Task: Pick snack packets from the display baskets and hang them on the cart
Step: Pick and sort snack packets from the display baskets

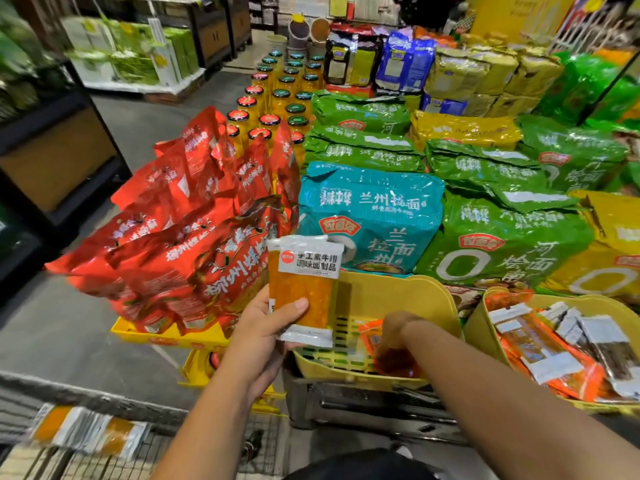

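Observation:
My left hand (263,327) grips two orange snack packets (304,289) with white tops, held upright above the left yellow basket (429,299). Inside that basket my right hand (394,332) reaches down onto a red-orange packet (391,358) lying on the bottom; its fingers are hidden, so the hold is unclear. The wire cart (86,459) is at the bottom left, with several orange and white packets (86,431) along its rim.
A second yellow basket (481,323) at the right is full of orange packets (554,351). Behind stand piled red bags (194,230), teal and green noodle packs (374,216), rows of jars (277,98). Grey floor lies to the left.

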Action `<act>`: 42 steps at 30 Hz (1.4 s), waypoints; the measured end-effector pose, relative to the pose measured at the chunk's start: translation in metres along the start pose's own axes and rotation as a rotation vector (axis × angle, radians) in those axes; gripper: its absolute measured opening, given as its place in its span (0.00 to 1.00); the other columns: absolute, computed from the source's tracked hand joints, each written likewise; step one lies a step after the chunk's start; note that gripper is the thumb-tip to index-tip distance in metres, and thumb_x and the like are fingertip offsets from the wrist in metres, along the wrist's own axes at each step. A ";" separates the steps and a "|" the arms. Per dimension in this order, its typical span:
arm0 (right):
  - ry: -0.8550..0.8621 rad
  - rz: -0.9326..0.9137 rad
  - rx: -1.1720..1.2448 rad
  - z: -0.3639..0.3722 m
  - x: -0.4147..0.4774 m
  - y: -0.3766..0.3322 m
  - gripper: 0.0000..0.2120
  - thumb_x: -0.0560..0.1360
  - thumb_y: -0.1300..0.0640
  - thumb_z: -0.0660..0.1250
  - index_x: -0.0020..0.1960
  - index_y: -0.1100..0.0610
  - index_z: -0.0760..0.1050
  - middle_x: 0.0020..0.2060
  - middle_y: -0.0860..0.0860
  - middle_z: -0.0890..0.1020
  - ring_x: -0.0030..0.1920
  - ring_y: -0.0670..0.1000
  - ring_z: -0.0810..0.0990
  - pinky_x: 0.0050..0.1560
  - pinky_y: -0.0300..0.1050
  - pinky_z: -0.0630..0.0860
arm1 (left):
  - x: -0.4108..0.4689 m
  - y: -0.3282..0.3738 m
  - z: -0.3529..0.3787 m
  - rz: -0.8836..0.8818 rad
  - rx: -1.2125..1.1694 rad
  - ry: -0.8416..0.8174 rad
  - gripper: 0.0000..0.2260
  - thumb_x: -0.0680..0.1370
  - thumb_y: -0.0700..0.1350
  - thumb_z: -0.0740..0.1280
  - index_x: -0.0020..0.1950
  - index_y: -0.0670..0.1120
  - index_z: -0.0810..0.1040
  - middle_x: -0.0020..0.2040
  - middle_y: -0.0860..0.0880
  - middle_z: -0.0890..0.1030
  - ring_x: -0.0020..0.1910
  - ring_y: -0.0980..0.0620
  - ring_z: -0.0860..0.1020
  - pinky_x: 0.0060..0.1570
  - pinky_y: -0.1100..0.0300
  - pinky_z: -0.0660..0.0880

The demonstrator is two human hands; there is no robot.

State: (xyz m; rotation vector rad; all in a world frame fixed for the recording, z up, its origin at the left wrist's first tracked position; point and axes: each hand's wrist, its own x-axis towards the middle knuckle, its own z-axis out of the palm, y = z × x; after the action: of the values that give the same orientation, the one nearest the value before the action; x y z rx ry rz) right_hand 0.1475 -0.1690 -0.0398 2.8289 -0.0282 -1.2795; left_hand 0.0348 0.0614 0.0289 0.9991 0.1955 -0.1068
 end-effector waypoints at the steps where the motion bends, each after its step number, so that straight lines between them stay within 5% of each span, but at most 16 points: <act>1: -0.026 0.000 0.070 0.002 0.003 -0.002 0.24 0.77 0.46 0.71 0.68 0.59 0.75 0.59 0.55 0.81 0.51 0.53 0.80 0.46 0.41 0.77 | -0.002 0.000 -0.001 0.008 -0.031 0.021 0.22 0.70 0.40 0.72 0.65 0.43 0.78 0.57 0.40 0.85 0.49 0.45 0.85 0.47 0.50 0.84; 3: 0.015 0.015 0.082 0.008 0.010 -0.004 0.26 0.77 0.45 0.71 0.68 0.60 0.73 0.60 0.55 0.80 0.51 0.54 0.78 0.46 0.42 0.76 | -0.007 0.000 -0.004 0.041 -0.053 0.052 0.21 0.71 0.40 0.71 0.65 0.42 0.78 0.53 0.42 0.86 0.44 0.48 0.85 0.40 0.57 0.83; 5: 0.072 0.042 0.007 0.011 0.016 -0.003 0.28 0.76 0.40 0.70 0.66 0.61 0.76 0.60 0.56 0.80 0.54 0.55 0.78 0.52 0.46 0.75 | -0.012 -0.001 -0.008 0.077 -0.034 0.076 0.20 0.73 0.39 0.72 0.65 0.43 0.77 0.54 0.42 0.86 0.46 0.48 0.85 0.43 0.57 0.82; 9: 0.072 -0.013 -0.082 0.014 0.015 -0.001 0.19 0.73 0.39 0.74 0.44 0.55 0.78 0.46 0.53 0.82 0.46 0.54 0.79 0.45 0.45 0.74 | -0.029 -0.009 -0.011 0.086 0.010 0.156 0.23 0.71 0.42 0.73 0.65 0.43 0.76 0.56 0.41 0.85 0.49 0.46 0.85 0.48 0.53 0.83; 11: 0.062 -0.050 -0.076 0.015 0.015 -0.001 0.22 0.70 0.42 0.77 0.55 0.56 0.78 0.54 0.54 0.83 0.45 0.53 0.80 0.46 0.45 0.75 | -0.039 -0.014 -0.007 0.085 0.008 0.204 0.24 0.70 0.41 0.75 0.65 0.42 0.76 0.54 0.42 0.85 0.47 0.46 0.85 0.44 0.53 0.83; 14: 0.072 -0.118 -0.175 0.012 0.019 -0.002 0.44 0.68 0.49 0.81 0.77 0.60 0.64 0.72 0.56 0.74 0.64 0.57 0.78 0.61 0.49 0.77 | -0.051 -0.020 0.010 0.093 0.020 0.271 0.24 0.69 0.41 0.74 0.64 0.41 0.75 0.48 0.45 0.86 0.41 0.48 0.84 0.38 0.54 0.81; 21: 0.094 -0.285 -0.348 0.014 0.014 0.005 0.32 0.72 0.59 0.77 0.72 0.66 0.69 0.69 0.59 0.77 0.64 0.58 0.78 0.62 0.49 0.77 | -0.090 -0.035 0.057 0.148 0.000 0.361 0.22 0.68 0.39 0.72 0.62 0.42 0.75 0.50 0.43 0.86 0.43 0.47 0.85 0.45 0.51 0.83; 23: 0.073 -0.355 -0.373 0.009 0.010 0.003 0.23 0.75 0.55 0.75 0.66 0.63 0.77 0.64 0.57 0.81 0.57 0.56 0.80 0.55 0.47 0.77 | -0.099 -0.040 0.066 0.172 0.003 0.407 0.24 0.70 0.40 0.72 0.65 0.42 0.75 0.54 0.42 0.86 0.45 0.47 0.85 0.46 0.52 0.83; 27: 0.129 -0.476 -0.362 -0.010 -0.016 -0.005 0.23 0.80 0.46 0.68 0.67 0.61 0.76 0.60 0.57 0.80 0.53 0.56 0.77 0.49 0.46 0.72 | -0.118 -0.056 0.086 0.217 0.019 0.532 0.23 0.72 0.44 0.71 0.67 0.44 0.76 0.57 0.42 0.85 0.46 0.47 0.86 0.43 0.52 0.83; 32: 0.297 -0.609 -0.178 -0.038 -0.047 0.001 0.17 0.79 0.48 0.69 0.62 0.59 0.79 0.57 0.58 0.82 0.56 0.59 0.80 0.52 0.48 0.75 | -0.149 -0.072 0.099 0.239 0.031 0.640 0.12 0.80 0.40 0.66 0.63 0.46 0.77 0.51 0.46 0.87 0.42 0.49 0.86 0.38 0.54 0.83; 36: 0.318 -0.786 0.266 -0.040 -0.087 0.023 0.11 0.74 0.52 0.74 0.51 0.59 0.82 0.47 0.57 0.84 0.46 0.57 0.81 0.46 0.49 0.77 | -0.178 -0.080 0.106 0.259 -0.017 0.701 0.19 0.75 0.42 0.68 0.66 0.45 0.76 0.50 0.45 0.87 0.41 0.48 0.86 0.37 0.54 0.82; 40: -0.008 -0.987 0.789 -0.014 -0.135 0.038 0.13 0.74 0.67 0.72 0.56 0.59 0.75 0.41 0.51 0.85 0.36 0.45 0.83 0.35 0.37 0.78 | -0.201 -0.082 0.104 0.303 -0.032 0.755 0.23 0.73 0.43 0.69 0.68 0.43 0.75 0.52 0.42 0.86 0.42 0.46 0.86 0.36 0.53 0.83; 42: -0.141 -1.062 0.938 0.002 -0.146 0.036 0.21 0.73 0.74 0.70 0.59 0.57 0.72 0.40 0.52 0.86 0.38 0.48 0.85 0.40 0.44 0.82 | -0.212 -0.081 0.101 0.327 -0.036 0.781 0.22 0.73 0.43 0.69 0.67 0.43 0.76 0.52 0.42 0.86 0.43 0.45 0.86 0.38 0.52 0.83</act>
State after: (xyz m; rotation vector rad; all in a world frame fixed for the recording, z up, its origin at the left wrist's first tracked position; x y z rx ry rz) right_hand 0.0494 -0.2003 0.0699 3.6272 1.3894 -2.0197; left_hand -0.1750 -0.0678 0.0600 0.9843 0.7375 0.5941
